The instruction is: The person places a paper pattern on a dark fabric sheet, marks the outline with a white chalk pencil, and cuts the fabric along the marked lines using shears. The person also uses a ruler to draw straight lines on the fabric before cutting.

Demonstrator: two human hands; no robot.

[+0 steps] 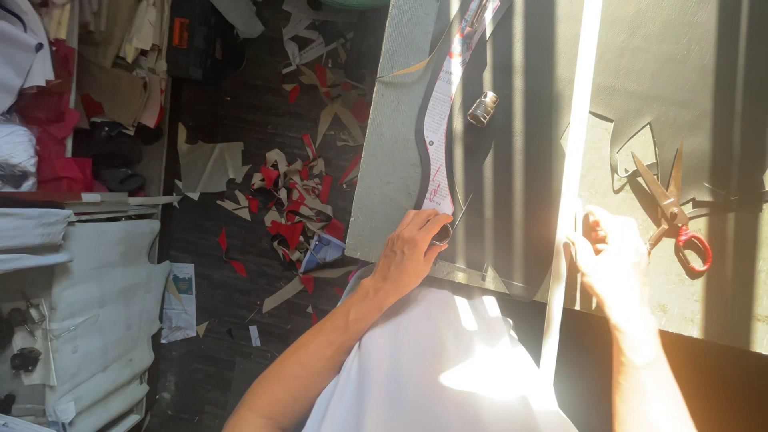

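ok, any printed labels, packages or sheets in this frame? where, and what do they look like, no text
Printed pattern strip: on the dark material on the table, above the left hand; long, curved, white with red marks.
Printed sheet: on the floor at left; rectangular, white with a green patch.
No screens or signs.

Hard striped sunlight, glare overexposing right side, deep shadows.
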